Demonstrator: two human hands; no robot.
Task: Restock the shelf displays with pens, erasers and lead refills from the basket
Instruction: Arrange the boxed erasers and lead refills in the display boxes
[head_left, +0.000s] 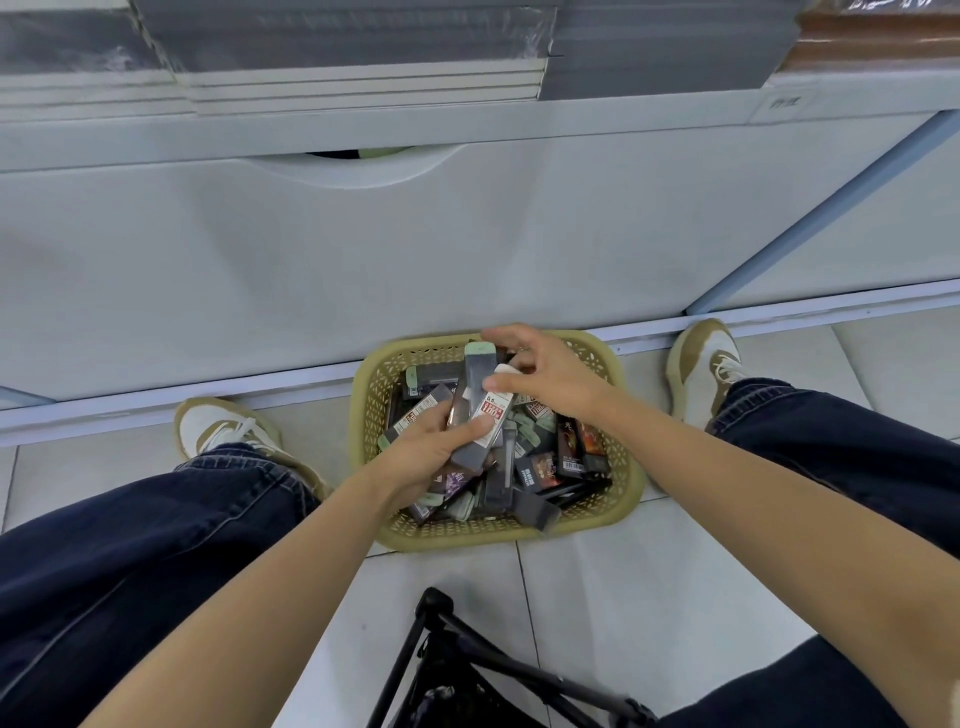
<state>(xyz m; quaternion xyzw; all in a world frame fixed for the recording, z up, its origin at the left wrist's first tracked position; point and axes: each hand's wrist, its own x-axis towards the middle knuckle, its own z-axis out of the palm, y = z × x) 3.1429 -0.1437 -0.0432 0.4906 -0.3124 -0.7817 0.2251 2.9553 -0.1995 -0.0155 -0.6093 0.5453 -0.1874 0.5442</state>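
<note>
Curled round a fanned bundle of slim packs, the left hand is seen in the head view with its thumb pressed on a white-and-red labelled refill pack. That pack's upper end is pinched between thumb and fingers of the right hand. Both hands are held over the yellow basket, which is set on the tiled floor against the shelf base and filled with dark boxes.

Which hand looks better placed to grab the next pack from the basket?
Probably the right hand: it only pinches one white-labelled pack, while the left hand already grips a bundle over the basket.
</note>
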